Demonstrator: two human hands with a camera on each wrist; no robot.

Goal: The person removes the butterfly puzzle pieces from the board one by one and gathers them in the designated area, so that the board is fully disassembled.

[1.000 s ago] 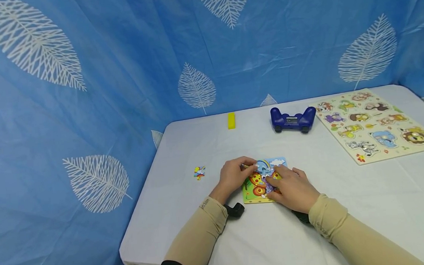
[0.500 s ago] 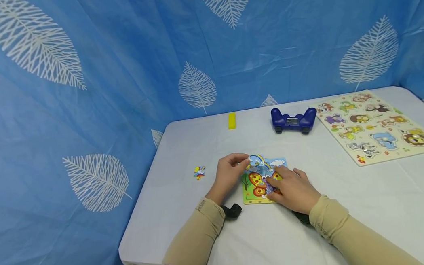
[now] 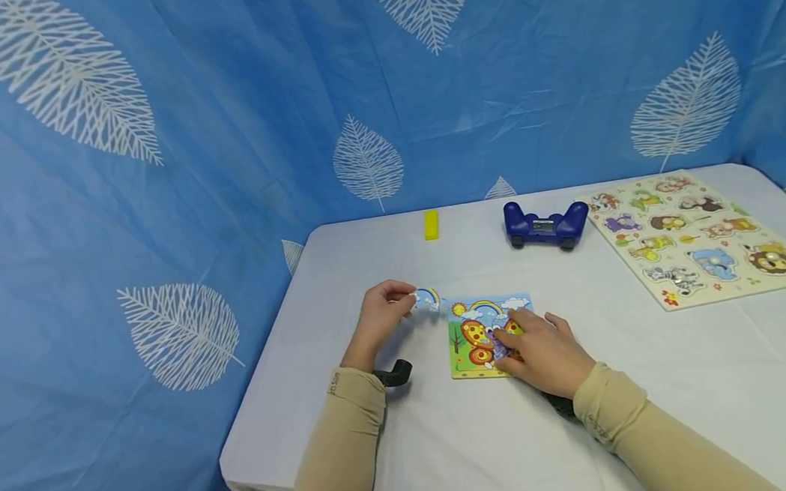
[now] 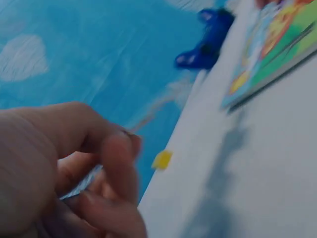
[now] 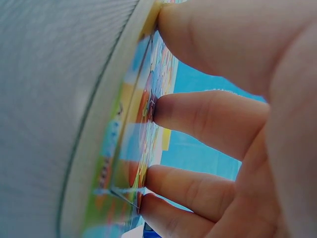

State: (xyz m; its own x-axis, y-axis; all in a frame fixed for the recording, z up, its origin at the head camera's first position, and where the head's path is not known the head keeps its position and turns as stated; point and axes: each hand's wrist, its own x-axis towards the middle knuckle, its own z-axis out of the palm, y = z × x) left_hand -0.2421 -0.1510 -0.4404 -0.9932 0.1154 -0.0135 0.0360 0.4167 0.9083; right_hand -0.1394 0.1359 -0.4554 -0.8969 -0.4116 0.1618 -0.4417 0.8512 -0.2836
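Observation:
My left hand (image 3: 382, 317) pinches a small jigsaw piece (image 3: 428, 299) with a rainbow on it, held just left of the puzzle board. In the left wrist view the piece (image 4: 151, 111) shows as a blurred thin edge beyond the fingertips. The square butterfly puzzle board (image 3: 468, 350) lies flat on the table, with a sun, rainbow and tree in its picture. On its right side rest the fingertips of my right hand (image 3: 544, 352). Seen from the right wrist, those fingers (image 5: 208, 116) are spread and fairly straight against the board's face.
A yellow block (image 3: 431, 224) lies near the table's back edge. Right of it sits a blue game controller (image 3: 546, 225). The large animal puzzle board (image 3: 637, 260) occupies the back right of the white table (image 3: 486, 442). A patterned blue curtain (image 3: 240, 172) hangs behind.
My left hand has lifted the rainbow piece off the board and carried it left, now covering the loose piece that lay there. The right hand has stayed on the board.

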